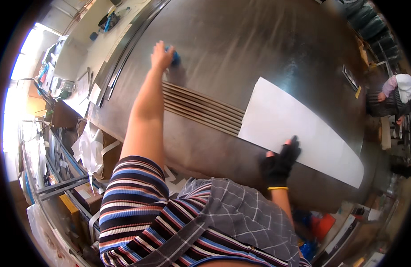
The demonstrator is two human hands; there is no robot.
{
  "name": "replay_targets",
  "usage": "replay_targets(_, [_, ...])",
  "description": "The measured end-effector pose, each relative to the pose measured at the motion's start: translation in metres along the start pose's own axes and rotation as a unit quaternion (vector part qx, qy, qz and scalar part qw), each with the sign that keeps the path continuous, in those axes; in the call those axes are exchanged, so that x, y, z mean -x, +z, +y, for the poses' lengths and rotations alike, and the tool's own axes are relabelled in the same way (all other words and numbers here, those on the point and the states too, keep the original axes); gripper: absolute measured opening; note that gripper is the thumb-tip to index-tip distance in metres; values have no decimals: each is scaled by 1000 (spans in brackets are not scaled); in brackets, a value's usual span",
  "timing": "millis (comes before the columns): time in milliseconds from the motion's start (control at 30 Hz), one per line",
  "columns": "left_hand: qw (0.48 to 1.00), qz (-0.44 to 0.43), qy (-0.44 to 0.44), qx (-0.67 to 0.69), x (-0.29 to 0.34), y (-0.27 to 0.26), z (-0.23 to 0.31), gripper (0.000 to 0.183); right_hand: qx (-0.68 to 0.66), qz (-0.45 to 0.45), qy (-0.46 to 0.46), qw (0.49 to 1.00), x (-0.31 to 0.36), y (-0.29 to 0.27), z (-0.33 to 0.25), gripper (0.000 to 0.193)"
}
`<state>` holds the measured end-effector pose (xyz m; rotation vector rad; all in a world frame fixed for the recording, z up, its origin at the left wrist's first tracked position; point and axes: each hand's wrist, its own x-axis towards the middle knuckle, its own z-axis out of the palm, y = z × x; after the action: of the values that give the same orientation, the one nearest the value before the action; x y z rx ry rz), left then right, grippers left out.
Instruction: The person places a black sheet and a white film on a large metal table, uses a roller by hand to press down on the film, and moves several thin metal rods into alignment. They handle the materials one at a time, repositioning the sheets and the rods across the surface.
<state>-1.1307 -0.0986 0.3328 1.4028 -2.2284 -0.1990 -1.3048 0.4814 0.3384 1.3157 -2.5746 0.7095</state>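
Observation:
My bare left hand (162,56) is stretched far out over the dark metal table (223,40), with its fingers curled against a small blue object (175,58). Blur and the fingers hide what kind of thing it is. My right hand (282,163), in a black glove with some fingertips bare, lies at the near edge of a large white sheet (299,127), fingers apart. The sheet has one curved side. Several long, thin brown strips (201,107) lie side by side between my left forearm and the sheet, their right ends meeting its left edge.
Long dark rails (125,55) border the table's left side, beside a pale bench (87,49). A white plastic bag (89,149) hangs near the lower left. Another person (388,95) is at the far right, near a small flat dark frame (349,78).

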Motion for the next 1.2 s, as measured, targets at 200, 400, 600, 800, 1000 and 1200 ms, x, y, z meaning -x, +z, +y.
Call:
replay_targets(200, [987,-79,-137,3,29,-105,-179,39,136,-23,46,989,-19,48,-55,81])
replay_targets(400, [974,-51,-191,107,109,-101,-206,32,16,-53,-9,998,-37,95,-175,80])
replay_targets(600, [867,-151,-307,363,98,-93,-262,27,-186,-75,-80,976,-50,92,-229,78])
replay_targets(800, [816,-242,-310,424,81,-106,-241,21,-360,-52,328,872,7,80,-168,49])
replay_targets(1000, [812,-179,-221,509,57,-139,-289,9,-649,146,553,501,-3,54,-106,57])
replay_targets(1200, [852,-142,-206,459,83,-156,-297,8,-732,267,489,392,-6,66,-106,54])
